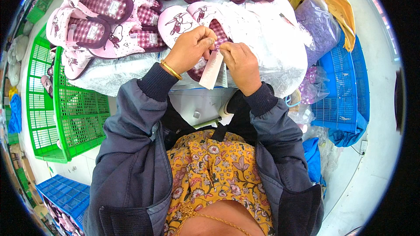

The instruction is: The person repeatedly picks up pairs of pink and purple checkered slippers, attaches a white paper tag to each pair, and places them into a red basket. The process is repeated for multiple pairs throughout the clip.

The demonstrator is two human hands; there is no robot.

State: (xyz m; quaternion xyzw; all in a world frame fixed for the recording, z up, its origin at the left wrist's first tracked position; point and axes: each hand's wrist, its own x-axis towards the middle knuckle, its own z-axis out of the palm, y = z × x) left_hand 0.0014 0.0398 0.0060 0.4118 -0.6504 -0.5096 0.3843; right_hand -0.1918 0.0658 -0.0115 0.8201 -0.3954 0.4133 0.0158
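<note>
In front of me lies a pair of pink slippers (pixel 177 22) with dark plum trim, checked insoles and a line-drawn cartoon on the toes. Over its opening, my left hand (pixel 187 51), a gold bangle at the wrist, is closed in a pinch at a thin purple string (pixel 216 47). Close to its right, my right hand (pixel 242 64) pinches the same string near the top of a pale paper hang tag (pixel 211 71). Below the fingers the tag dangles in front of the slipper. The fingertips partly hide the string and where it is fastened.
More pink slippers (pixel 101 6) are piled at the left and back of the plastic-wrapped work surface (pixel 267 48). Green crates (pixel 81 116) stand at left, a blue crate (pixel 63 192) lower left. At right are a blue crate (pixel 337 91) and a bag of purple pieces (pixel 318 26).
</note>
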